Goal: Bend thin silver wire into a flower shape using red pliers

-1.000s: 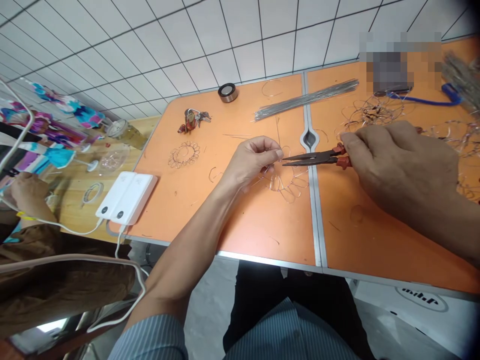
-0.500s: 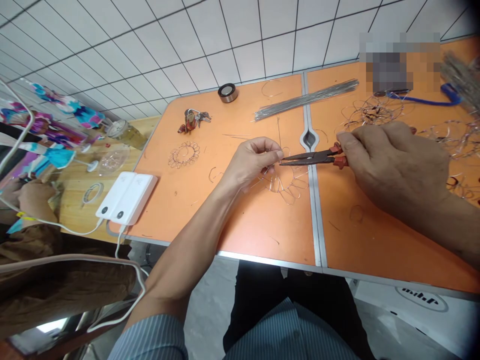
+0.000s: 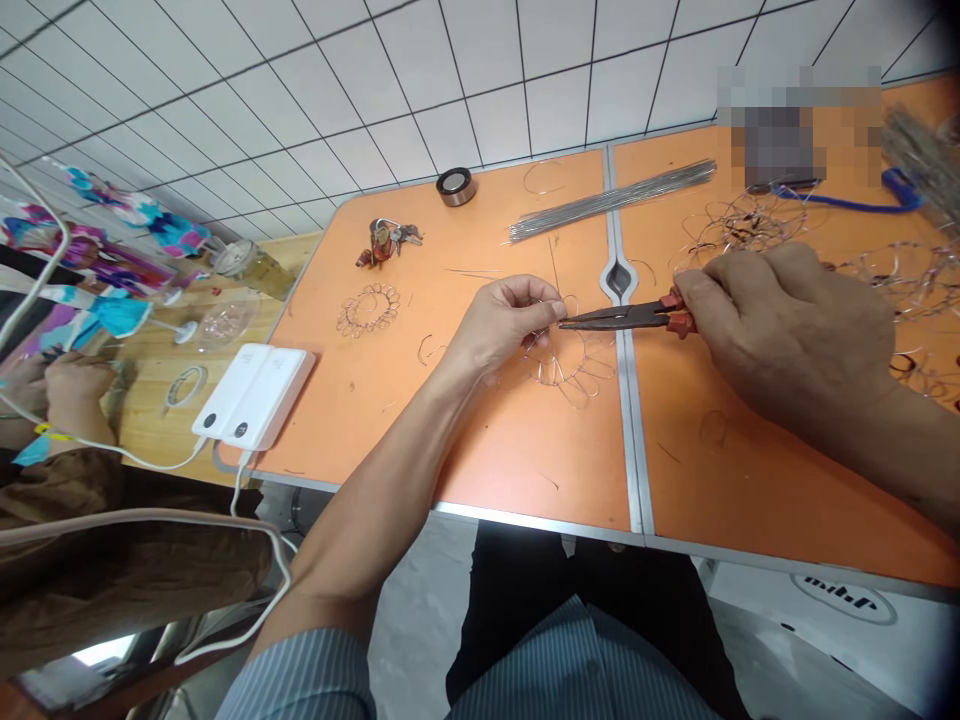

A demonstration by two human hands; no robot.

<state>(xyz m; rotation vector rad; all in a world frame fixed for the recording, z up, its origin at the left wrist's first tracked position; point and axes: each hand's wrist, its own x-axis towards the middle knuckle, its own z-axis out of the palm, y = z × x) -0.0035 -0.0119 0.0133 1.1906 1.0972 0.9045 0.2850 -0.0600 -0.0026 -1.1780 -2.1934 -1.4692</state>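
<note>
My left hand (image 3: 506, 325) pinches a looped wire ring (image 3: 570, 375) between thumb and forefinger, just above the orange table. Thin loops fan out from the ring, and one straight wire end sticks up past my fingers. My right hand (image 3: 795, 320) is wrapped around the red handles of long-nose pliers (image 3: 619, 318). The pliers' jaws point left, and their tips are at the wire beside my left thumb. Whether the jaws grip the wire is too small to tell. A finished-looking flower-shaped wire ring (image 3: 368, 310) lies to the left.
A bundle of straight wires (image 3: 611, 202) lies near the tiled wall, beside a tape roll (image 3: 455, 186) and keys (image 3: 386, 243). Tangled wire pieces (image 3: 750, 222) lie right. White power banks (image 3: 253, 397) sit left, near another person's hand (image 3: 79, 390).
The plier jaws look slightly closer together, and the upright wire end leans a little further left. Both hands stay nearly in place. The other person's hand shifted slightly.
</note>
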